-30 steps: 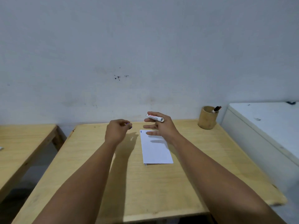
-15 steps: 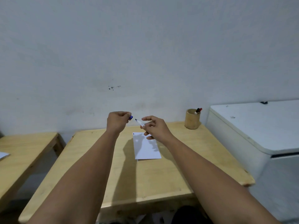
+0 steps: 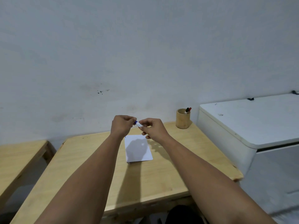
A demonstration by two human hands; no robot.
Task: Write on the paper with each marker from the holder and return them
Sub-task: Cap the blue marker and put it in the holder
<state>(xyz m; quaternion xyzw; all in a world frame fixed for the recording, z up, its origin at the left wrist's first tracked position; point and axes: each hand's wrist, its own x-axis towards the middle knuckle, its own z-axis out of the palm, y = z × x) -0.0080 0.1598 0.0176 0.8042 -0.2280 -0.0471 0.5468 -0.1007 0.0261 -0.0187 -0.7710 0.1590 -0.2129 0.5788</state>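
Meeting above the far end of a light wooden table (image 3: 145,180), the person's two bare hands hold a single white-barrelled marker with a blue cap (image 3: 138,124) between them. The left hand (image 3: 122,126) is closed in a loose fist, its fingertips pinched on the blue cap end. The right hand (image 3: 152,128) pinches the white barrel between thumb and forefinger, with the remaining fingers curled beneath. Whether the cap is fully seated on the barrel cannot be told.

Directly below the grip and slightly nearer the viewer, a white rectangular sheet of paper (image 3: 142,155) lies flat on the table, partly covered by the hands' shadow; a small blue mark shows at its far left corner.

To the right of the grip and further back, near the table's far right corner, stands a cylindrical bamboo-coloured holder (image 3: 182,121) containing two markers (image 3: 187,110), one dark-capped and one red-capped. Right of the holder is a white chest-like cabinet (image 3: 252,123). Left of the grip, well apart, a second wooden table (image 3: 17,157) is partly visible.
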